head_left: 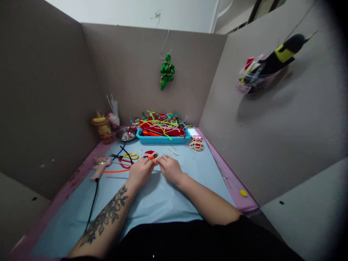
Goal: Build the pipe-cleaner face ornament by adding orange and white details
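Both hands meet over the light blue mat (152,203) at a small red, white and orange pipe-cleaner figure (150,154). My left hand (140,170) is closed, its fingertips pinching the figure's lower edge. My right hand (170,168) is closed too, pinching the same piece from the right, a ring on one finger. An orange pipe cleaner (116,171) lies on the mat just left of my left hand.
A blue tray (160,139) heaped with coloured pipe cleaners stands at the back. A finished figure (197,145), a metal bowl (126,134), a yellow cup (102,127), scissors (123,156) and a pink glue gun (100,167) with a black cord lie around. Cardboard walls enclose the desk.
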### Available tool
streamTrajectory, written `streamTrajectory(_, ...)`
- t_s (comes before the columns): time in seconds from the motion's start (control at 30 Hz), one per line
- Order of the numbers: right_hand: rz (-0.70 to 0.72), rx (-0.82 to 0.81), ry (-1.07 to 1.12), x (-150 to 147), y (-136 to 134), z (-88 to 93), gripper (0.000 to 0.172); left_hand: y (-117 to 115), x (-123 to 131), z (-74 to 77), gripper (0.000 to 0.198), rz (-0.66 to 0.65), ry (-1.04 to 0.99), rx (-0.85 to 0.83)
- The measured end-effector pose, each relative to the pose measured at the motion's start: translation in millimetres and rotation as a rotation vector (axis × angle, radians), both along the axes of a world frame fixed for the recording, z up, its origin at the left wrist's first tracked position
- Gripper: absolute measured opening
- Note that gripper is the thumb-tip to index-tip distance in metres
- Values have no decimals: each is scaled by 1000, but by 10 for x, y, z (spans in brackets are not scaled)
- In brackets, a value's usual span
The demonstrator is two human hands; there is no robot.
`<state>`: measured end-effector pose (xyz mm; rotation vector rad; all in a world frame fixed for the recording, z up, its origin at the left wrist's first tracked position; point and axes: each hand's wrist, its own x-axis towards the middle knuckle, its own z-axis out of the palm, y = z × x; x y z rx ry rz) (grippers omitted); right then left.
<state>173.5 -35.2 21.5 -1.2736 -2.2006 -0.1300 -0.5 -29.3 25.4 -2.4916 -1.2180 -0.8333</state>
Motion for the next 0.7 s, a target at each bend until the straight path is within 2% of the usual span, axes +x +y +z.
streamTrajectory(0.13,-4,-18,-100,24,-1,18,27,8,-22,34,22,-22,18,34)
streamTrajectory(0.27,145,14,-77,79,67,-33,27,48,-98,29,21,-81,-104,-132)
streamTrajectory(0.4,383,17,166,124,134,-81,26,112,-191,33,19,-210,-289,-414)
streamTrajectory(0.5,501,-55,406,131,132,-61,21,138,-224,60,21,-310,-419,-580)
streamTrajectory(0.6,523,-143,565,118,94,-7,16,133,-223,90,23,-355,-506,-678)
streamTrajectory(0.7,482,-189,649,92,60,37,14,115,-207,105,25,-361,-528,-714)
